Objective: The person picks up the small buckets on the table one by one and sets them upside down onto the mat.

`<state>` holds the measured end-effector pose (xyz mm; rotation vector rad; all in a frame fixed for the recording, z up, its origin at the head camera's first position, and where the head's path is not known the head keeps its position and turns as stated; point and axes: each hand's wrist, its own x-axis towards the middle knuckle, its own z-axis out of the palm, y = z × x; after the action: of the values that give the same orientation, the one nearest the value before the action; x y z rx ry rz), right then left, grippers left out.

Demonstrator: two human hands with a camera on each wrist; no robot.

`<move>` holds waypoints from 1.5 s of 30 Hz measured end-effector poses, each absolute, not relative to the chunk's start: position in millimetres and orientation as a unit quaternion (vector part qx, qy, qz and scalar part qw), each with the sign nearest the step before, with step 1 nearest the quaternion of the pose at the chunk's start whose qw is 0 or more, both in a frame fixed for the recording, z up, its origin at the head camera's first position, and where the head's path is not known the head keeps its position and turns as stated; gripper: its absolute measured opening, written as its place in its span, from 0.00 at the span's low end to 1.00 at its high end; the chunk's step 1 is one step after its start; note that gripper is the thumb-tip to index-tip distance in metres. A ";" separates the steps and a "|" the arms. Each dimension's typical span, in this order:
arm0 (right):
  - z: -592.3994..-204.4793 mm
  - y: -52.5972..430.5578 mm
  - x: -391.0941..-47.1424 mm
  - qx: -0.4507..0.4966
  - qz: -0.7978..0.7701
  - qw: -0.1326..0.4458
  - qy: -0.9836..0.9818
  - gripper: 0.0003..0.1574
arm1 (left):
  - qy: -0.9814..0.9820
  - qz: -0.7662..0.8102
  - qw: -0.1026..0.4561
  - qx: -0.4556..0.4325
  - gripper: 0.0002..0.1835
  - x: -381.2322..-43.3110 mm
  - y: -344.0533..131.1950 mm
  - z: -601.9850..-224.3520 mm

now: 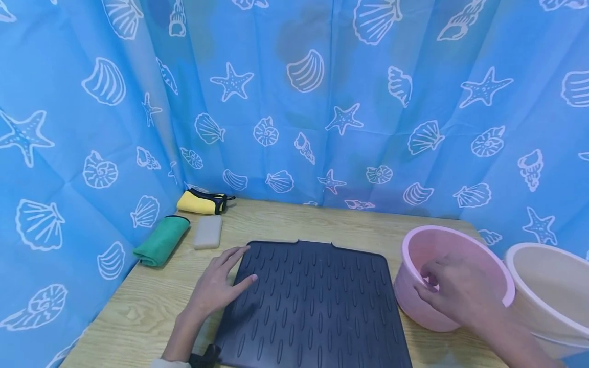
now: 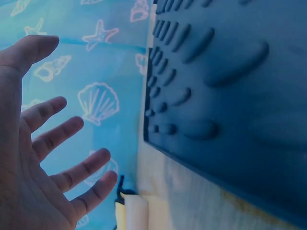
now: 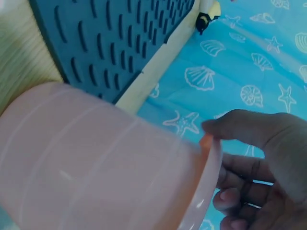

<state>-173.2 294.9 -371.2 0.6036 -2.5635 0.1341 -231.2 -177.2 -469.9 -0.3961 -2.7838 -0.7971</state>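
Pink bucket (image 1: pixel 411 296), right of mat (image 1: pixel 317 301) — probably light plastic, stiff, slick if wet. Right hand (image 1: pixel 455 289) pinches rim (image 1: pixel 405 251); left hand (image 1: pixel 216 286), fingers (image 2: pixel 57 139) spread near mat, holds nothing. Best hold — rim at 2 opposite points.

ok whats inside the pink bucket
Inside the pink bucket the head view shows only part of the inner wall and the right hand; the hand and the near side hide the bottom.

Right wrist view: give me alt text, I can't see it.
A right hand pinches the rim of a pink bucket. Beyond it, a dark ridged mat lies on a wooden table, with a blue seashell-print curtain at right.
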 end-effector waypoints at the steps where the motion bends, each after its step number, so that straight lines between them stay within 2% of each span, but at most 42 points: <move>1: -370.0 292.3 -172.5 0.217 0.052 0.240 -0.945 0.14 | -0.947 -0.269 0.112 -0.138 0.42 -230.6 -175.9 -468.5; 4: -367.5 285.6 -171.3 0.191 0.059 0.225 -0.954 0.14 | -0.945 -0.267 0.117 -0.145 0.41 -228.6 -172.6 -464.7; 10: -370.2 287.4 -174.8 0.196 0.053 0.306 -0.930 0.19 | -0.940 -0.283 0.117 -0.153 0.40 -226.3 -167.2 -457.1; 12: -366.9 290.0 -175.3 0.202 0.058 0.315 -0.926 0.19 | -0.939 -0.285 0.116 -0.154 0.40 -226.3 -165.9 -455.7; 23: -330.0 298.6 -164.3 0.192 0.116 0.346 -0.911 0.15 | -0.931 -0.314 0.109 -0.153 0.41 -226.3 -158.3 -451.6; 35: -322.4 292.3 -154.7 0.156 0.177 0.365 -0.901 0.12 | -0.916 -0.359 0.091 -0.155 0.42 -227.9 -142.8 -445.5; 45: -318.7 277.9 -153.2 0.136 0.239 0.370 -0.887 0.11 | -0.888 -0.412 0.091 -0.183 0.38 -232.6 -127.2 -444.4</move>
<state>-153.2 277.9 -318.7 0.3484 -2.2773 0.6140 -232.6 -127.2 -444.4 -0.5424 -2.6386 -1.2257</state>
